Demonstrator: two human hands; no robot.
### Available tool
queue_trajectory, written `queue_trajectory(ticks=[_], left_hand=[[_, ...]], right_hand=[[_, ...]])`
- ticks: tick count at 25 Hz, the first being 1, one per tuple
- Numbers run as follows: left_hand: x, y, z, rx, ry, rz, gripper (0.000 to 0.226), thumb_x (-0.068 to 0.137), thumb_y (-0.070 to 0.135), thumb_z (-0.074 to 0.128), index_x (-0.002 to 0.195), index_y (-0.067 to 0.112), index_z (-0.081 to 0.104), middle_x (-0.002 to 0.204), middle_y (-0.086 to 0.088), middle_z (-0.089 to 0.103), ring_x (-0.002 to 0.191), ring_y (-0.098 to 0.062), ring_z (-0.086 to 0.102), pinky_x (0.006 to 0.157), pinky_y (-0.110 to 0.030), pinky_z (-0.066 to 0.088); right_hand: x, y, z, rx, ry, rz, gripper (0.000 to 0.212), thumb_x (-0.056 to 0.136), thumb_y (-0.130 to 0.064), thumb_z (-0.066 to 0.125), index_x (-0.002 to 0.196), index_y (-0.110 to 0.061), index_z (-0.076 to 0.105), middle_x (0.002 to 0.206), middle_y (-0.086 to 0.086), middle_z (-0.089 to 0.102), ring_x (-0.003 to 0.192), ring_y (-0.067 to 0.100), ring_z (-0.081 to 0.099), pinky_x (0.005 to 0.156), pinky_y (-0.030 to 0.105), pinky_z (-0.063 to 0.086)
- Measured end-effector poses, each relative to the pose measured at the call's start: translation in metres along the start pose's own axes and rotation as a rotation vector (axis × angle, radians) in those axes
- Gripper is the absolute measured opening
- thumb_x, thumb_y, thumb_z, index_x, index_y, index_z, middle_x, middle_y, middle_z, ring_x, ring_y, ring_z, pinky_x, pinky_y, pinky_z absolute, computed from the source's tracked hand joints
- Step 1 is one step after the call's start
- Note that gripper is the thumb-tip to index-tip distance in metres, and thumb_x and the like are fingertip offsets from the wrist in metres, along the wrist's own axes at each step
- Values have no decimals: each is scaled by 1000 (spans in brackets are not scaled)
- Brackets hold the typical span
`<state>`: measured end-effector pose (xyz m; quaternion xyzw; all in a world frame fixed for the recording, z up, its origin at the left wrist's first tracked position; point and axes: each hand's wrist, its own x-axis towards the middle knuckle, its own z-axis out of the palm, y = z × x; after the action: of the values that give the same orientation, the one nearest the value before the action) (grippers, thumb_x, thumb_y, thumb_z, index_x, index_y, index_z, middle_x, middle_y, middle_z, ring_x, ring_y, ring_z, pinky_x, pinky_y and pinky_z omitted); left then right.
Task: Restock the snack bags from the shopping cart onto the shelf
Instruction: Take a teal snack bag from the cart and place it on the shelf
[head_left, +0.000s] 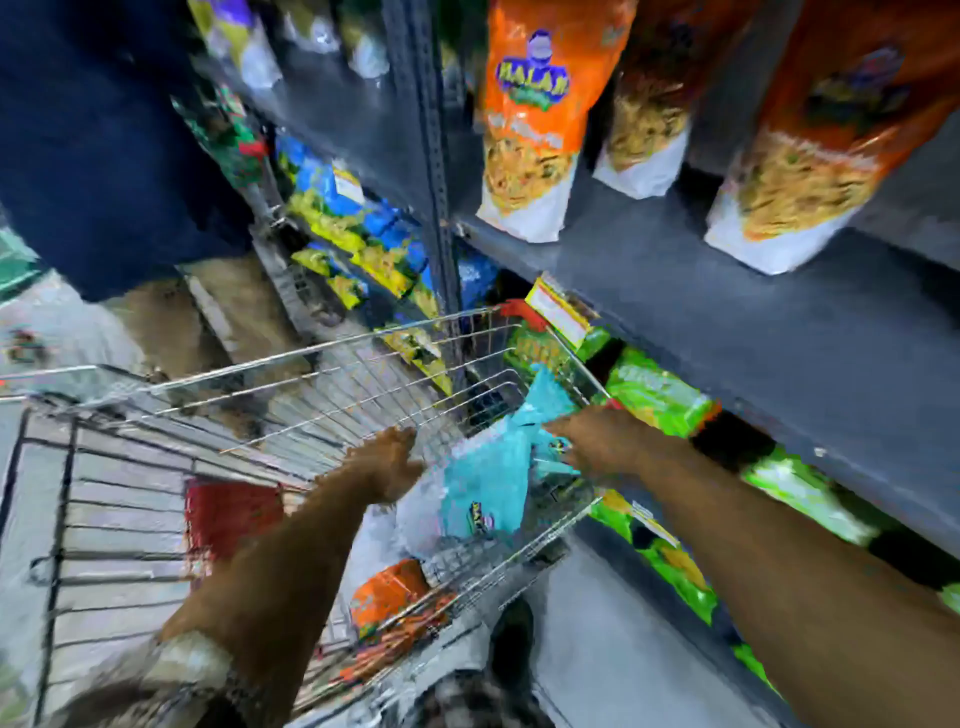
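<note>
Both hands (387, 462) (597, 441) reach teal bags (483, 488) (in cart (311, 384))

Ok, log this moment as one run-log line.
phase: reaching into shopping cart | left hand: open beside teal snack bags | right hand: on bags, grip unclear | shelf: orange bags standing

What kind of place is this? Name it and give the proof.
Most likely a grocery shop aisle. Dark shelves carry rows of orange snack bags and green bags, and a wire shopping cart holding turquoise bags stands alongside.
</note>
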<state>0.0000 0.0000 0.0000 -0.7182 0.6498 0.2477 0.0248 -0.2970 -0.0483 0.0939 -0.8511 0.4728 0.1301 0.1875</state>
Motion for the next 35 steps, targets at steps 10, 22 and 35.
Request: queue_trajectory(ticks=[10,22,35], left_hand=[[-37,-2,121,-3,57,-57,70,72,43,70,125,1,51,131,-21,54,129,-40,44,111,-48,35],[-19,19,178,-188,83,-20,87,68,27,79,135,-4,33,133,-29,52,126,-44,48,107,-50,32],[-3,-26,121,-553,256,20,34,80,1,62,113,3,67,120,-16,67,119,-31,57,104,-38,43]], right_hand=[[113,19,30,19,-169,-1,58,78,-3,48,129,-30,54,128,13,61,115,33,57,92,37,49],[209,-48,78,-150,-468,-128,36,86,-35,55,111,-10,60,123,18,59,109,35,57,89,37,47],[241,-67,57,-71,-700,-10,32,79,-31,68,91,-2,67,77,4,61,78,22,61,69,28,48]])
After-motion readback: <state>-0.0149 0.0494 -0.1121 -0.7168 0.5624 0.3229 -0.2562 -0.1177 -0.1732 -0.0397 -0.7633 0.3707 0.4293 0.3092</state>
